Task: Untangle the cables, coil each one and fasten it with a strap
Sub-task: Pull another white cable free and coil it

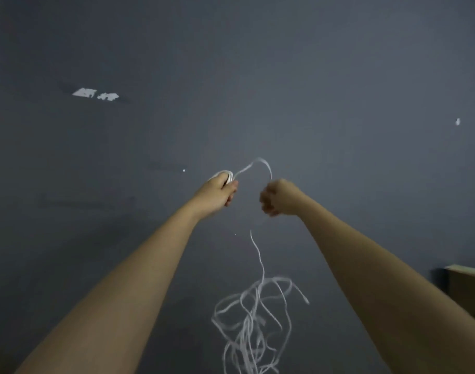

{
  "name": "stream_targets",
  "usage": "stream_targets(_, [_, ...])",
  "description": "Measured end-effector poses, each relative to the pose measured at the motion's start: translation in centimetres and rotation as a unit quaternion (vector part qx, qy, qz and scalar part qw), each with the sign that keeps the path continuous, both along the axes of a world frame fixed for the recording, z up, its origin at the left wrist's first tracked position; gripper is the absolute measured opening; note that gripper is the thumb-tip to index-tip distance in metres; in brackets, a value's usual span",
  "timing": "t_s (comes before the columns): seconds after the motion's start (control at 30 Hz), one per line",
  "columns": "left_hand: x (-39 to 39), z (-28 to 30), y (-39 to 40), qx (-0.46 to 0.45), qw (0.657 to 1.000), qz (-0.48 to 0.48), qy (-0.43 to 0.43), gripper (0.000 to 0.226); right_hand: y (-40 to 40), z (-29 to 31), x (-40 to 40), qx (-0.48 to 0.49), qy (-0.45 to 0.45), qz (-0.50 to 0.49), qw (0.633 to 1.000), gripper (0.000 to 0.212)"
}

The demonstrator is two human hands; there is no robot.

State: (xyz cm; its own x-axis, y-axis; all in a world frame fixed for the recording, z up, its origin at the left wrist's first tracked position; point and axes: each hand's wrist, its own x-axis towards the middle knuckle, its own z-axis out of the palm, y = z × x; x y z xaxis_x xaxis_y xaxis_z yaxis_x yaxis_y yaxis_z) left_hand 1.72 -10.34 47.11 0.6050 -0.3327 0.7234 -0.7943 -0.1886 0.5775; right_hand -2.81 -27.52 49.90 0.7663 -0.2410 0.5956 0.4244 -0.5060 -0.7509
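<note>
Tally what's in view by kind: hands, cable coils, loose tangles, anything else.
Hands: 2, left hand gripping the coil, right hand closed on the cable
Coils: 1, white coil
Tangles: 1, white tangle hanging below
Boxes: 1, box, partly visible at right
Total: 5

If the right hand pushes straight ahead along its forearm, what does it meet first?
Probably the white cable arching just beyond the right hand, which grips it; past that only the grey surface. Depth is unclear.
</note>
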Motion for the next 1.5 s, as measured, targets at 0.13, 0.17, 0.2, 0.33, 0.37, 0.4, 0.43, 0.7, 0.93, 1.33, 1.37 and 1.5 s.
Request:
stream_targets(0.13, [0.2, -0.5, 1.2, -0.028, 0.999, -0.027, -0.002, 0.022, 0.0, 0.8, -0.2, 0.088, -0.083, 0.018, 0.993, 0.029])
stream_targets(0.17, [0.2, -0.6, 1.4, -0.033, 0.999, -0.041, -0.001, 0.018, 0.2, 0.3, -0.1, 0.077, -0.053, 0.033, 0.995, 0.030])
stream_targets(0.2, [0.2, -0.8, 1.6, -0.031, 0.998, -0.051, 0.004, 0.016, 0.4, -0.5, -0.4, 0.061, -0.028, 0.034, 0.997, 0.030])
stream_targets(0.33, [0.0, -2.5, 1.5, -0.014, 0.997, -0.073, 0.029, 0.021, -0.2, -2.7, 0.1, 0.131, -0.102, -0.009, 0.986, 0.030])
stream_targets(0.37, [-0.1, -3.0, 1.3, -0.003, 0.997, -0.068, 0.034, 0.023, -0.2, -3.0, -0.1, 0.104, -0.076, -0.016, 0.992, 0.031])
stream_targets(0.4, [-0.2, -3.6, 1.0, 0.013, 0.998, -0.054, 0.039, 0.026, -0.3, -3.5, -0.5, 0.063, -0.046, -0.025, 0.997, 0.031])
stream_targets(0.43, [-0.3, -4.1, 0.8, 0.029, 0.998, -0.039, 0.043, 0.028, -0.9, -4.0, -0.3, 0.034, -0.054, -0.048, 0.997, 0.032])
stream_targets(0.7, [-1.4, -10.1, -0.2, 0.127, 0.991, -0.004, 0.047, 0.039, -3.0, -8.5, -0.9, 0.095, -0.063, -0.066, 0.991, 0.033])
stream_targets(0.93, [-2.7, -15.7, 0.0, 0.031, 0.974, -0.100, 0.200, 0.040, -4.3, -19.1, -0.7, 0.015, 0.078, -0.093, 0.992, 0.028])
stream_targets(1.33, [-5.7, -27.4, 1.0, -0.256, 0.864, -0.197, 0.386, 0.028, 4.3, -37.1, -3.0, -0.309, 0.293, 0.018, 0.905, 0.029])
stream_targets(1.37, [-5.7, -28.8, 0.9, -0.270, 0.858, -0.179, 0.398, 0.027, 5.3, -38.5, -3.8, -0.353, 0.288, 0.022, 0.890, 0.028])
stream_targets(1.5, [-4.7, -34.1, 1.2, -0.204, 0.899, -0.084, 0.379, 0.022, 7.6, -41.9, -7.5, -0.394, 0.129, 0.033, 0.909, 0.031])
